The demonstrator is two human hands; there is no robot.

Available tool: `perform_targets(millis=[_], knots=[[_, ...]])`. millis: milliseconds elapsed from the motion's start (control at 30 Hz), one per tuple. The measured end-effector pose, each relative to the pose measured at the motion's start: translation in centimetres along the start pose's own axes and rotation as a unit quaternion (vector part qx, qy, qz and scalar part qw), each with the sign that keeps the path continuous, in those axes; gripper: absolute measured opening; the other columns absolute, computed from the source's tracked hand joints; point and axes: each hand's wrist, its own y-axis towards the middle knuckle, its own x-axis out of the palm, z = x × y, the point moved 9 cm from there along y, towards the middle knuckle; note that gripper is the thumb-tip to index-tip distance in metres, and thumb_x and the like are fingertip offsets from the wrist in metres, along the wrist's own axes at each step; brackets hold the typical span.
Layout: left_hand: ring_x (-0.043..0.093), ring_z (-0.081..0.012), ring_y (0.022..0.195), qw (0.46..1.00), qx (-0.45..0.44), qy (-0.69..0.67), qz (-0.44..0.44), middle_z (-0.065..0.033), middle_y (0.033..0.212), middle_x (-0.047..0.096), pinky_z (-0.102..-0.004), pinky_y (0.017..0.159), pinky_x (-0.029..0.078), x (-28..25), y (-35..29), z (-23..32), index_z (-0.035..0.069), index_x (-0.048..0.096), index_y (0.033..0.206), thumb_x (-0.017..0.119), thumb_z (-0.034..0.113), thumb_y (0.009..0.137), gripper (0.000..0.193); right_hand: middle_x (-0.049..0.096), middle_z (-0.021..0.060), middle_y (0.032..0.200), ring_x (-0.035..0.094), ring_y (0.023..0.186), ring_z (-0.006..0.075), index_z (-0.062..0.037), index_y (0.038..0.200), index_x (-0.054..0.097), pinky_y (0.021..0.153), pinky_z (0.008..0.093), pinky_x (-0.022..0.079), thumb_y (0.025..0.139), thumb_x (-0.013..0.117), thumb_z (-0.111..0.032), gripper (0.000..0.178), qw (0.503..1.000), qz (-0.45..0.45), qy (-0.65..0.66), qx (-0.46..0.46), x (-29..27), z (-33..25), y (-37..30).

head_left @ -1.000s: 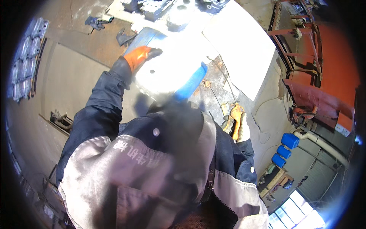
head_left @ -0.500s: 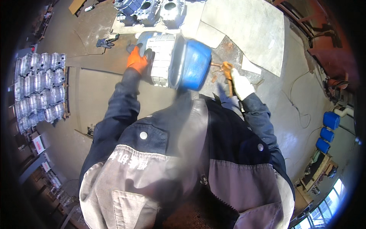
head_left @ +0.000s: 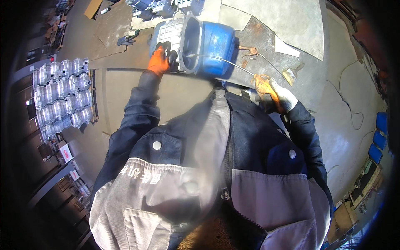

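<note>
A silver cast-metal housing (head_left: 171,35) with a wide flanged opening rests on a blue plastic drum (head_left: 218,50) lying on its side. My left hand (head_left: 160,60), in an orange and black glove, grips the housing's near edge with bent fingers. In a white glove, my right hand (head_left: 285,96) is wrapped round the handle of an orange air blow gun (head_left: 263,85). The gun's long thin nozzle (head_left: 225,61) runs leftward across the drum, its tip at the housing's opening. A second orange tool (head_left: 250,51) with a thin rod lies beyond, on the worktop.
More cast housings (head_left: 160,9) stand at the worktop's far edge. A dark glove (head_left: 126,40) lies far left, and a brush (head_left: 290,76) lies to the right. Racked castings (head_left: 62,93) fill the left side. Blue containers (head_left: 379,137) and a loose cable (head_left: 342,89) are at right.
My right hand has come nearer and slightly right, and the blow gun's nozzle now points left into the housing. The housing has turned, and my left hand still holds it.
</note>
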Motion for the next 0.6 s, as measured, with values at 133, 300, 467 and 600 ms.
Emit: perform_targets(millis=[133, 300, 467, 600], knots=[[0.054, -0.0394, 0.116, 1.000, -0.011, 0.007, -0.007, -0.0263, 0.127, 0.054, -0.0399, 0.098, 0.043, 0.6, 0.1, -1.5, 0.000, 0.046, 0.134, 0.061, 0.028, 0.085, 0.058, 0.067, 0.0087, 0.105, 0.066, 0.086, 0.0157, -0.0028, 0.124, 0.055, 0.075, 0.0264, 0.054, 0.100, 0.044, -0.039, 0.045, 0.998, 0.019, -0.041, -0.047, -0.3, 0.1, 0.6], [0.057, -0.0329, 0.114, 0.998, -0.042, -0.037, -0.022, -0.0217, 0.123, 0.058, -0.0344, 0.096, 0.044, 0.2, 0.6, -1.1, 0.002, 0.051, 0.129, 0.062, 0.028, 0.086, 0.052, 0.065, 0.0083, 0.110, 0.063, 0.093, 0.0122, -0.0006, 0.126, 0.055, 0.080, 0.0226, 0.050, 0.102, 0.043, -0.035, 0.043, 0.996, 0.037, -0.060, -0.046, -0.3, 0.2, 0.7], [0.059, -0.0294, 0.111, 0.997, -0.028, -0.066, -0.028, -0.0179, 0.118, 0.062, -0.0334, 0.094, 0.044, -0.6, 0.6, 0.7, 0.003, 0.054, 0.125, 0.068, 0.034, 0.084, 0.053, 0.066, 0.0059, 0.105, 0.064, 0.083, 0.0109, -0.0012, 0.123, 0.058, 0.069, 0.0219, 0.050, 0.101, 0.043, -0.038, 0.045, 0.992, 0.044, -0.106, -0.057, 0.8, -0.5, -0.9], [0.060, -0.0286, 0.108, 0.994, 0.035, -0.102, -0.009, -0.0169, 0.115, 0.063, -0.0339, 0.092, 0.045, -0.6, 1.1, 1.1, 0.005, 0.055, 0.126, 0.067, 0.032, 0.084, 0.051, 0.067, 0.0060, 0.104, 0.063, 0.082, 0.0106, -0.0009, 0.121, 0.060, 0.068, 0.0218, 0.050, 0.101, 0.044, -0.037, 0.044, 0.986, 0.045, -0.121, -0.108, 1.3, -1.4, -1.3]])
